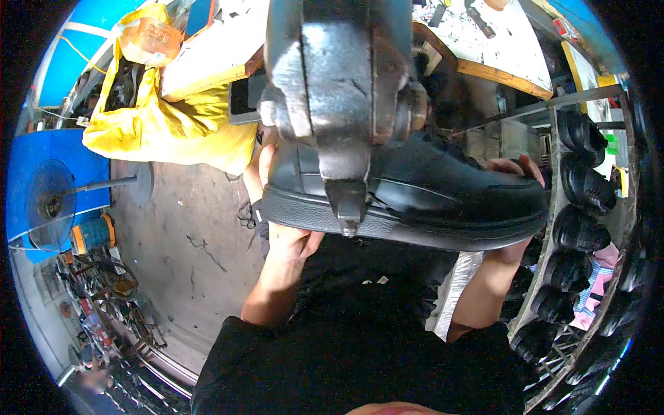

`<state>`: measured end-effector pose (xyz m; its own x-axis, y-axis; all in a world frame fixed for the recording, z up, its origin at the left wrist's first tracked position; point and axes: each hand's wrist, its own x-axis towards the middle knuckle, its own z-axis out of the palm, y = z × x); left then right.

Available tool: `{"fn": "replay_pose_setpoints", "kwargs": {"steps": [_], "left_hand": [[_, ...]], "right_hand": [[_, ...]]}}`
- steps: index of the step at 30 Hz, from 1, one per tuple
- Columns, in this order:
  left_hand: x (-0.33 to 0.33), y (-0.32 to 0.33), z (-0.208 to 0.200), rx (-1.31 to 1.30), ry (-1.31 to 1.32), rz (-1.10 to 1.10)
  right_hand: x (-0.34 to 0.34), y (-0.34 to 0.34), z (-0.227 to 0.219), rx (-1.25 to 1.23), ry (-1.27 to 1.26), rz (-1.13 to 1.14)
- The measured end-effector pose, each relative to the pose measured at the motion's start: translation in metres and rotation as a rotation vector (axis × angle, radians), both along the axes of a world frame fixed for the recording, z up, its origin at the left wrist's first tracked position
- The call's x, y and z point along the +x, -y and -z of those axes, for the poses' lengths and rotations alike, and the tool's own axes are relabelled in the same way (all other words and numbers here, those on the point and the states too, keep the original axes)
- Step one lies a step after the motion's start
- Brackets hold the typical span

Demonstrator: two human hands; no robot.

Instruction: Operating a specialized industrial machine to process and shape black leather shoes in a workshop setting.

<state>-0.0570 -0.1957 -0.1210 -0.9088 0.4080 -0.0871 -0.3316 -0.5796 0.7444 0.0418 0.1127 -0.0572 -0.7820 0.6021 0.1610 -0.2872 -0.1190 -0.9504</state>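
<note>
**Black shoe held by both hands at the tip of a metal machine head**

The person's black short-sleeved top fills the lower middle. Above it, the machine head comes down from the top edge, dark and shiny, narrowing to a pointed foot in front of the shoe's sole edge; whether the tip touches it, I cannot tell. At the left lies a grey floor. A metal rack of black shoes stands at the right. White-topped workbenches with wooden edges show on both sides of the machine, and a yellow bag hangs at the left one.

The shoe lies side-on, heel to the left and toe to the right, its textured sidewall along the lower side. Near the left rim is a fan.

The left hand is closed on the heel end. The right hand grips the toe end, fingertips showing over its upper side; the rest is mostly hidden behind the shoe.

A blue-and-orange spool sits below the fan.
</note>
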Motion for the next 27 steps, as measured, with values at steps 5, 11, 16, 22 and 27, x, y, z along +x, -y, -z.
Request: {"fn": "replay_pose_setpoints", "kwargs": {"steps": [5,11,16,22,27], "left_hand": [[-0.009,0.022,0.018,-0.007,0.163,-0.084],[-0.020,0.033,0.021,0.117,-0.030,-0.124],[-0.027,0.053,0.029,0.177,0.057,-0.161],[-0.031,0.077,0.052,0.206,0.104,-0.192],[-0.029,0.088,0.064,0.256,0.197,-0.198]], "right_hand": [[-0.017,0.016,-0.009,0.101,-0.055,-0.229],[-0.037,0.040,0.000,0.069,0.004,-0.308],[-0.047,0.049,-0.007,0.247,0.076,-0.414],[-0.061,0.071,-0.005,0.217,-0.067,-0.541],[-0.064,0.093,-0.014,0.012,0.051,-0.535]]}}
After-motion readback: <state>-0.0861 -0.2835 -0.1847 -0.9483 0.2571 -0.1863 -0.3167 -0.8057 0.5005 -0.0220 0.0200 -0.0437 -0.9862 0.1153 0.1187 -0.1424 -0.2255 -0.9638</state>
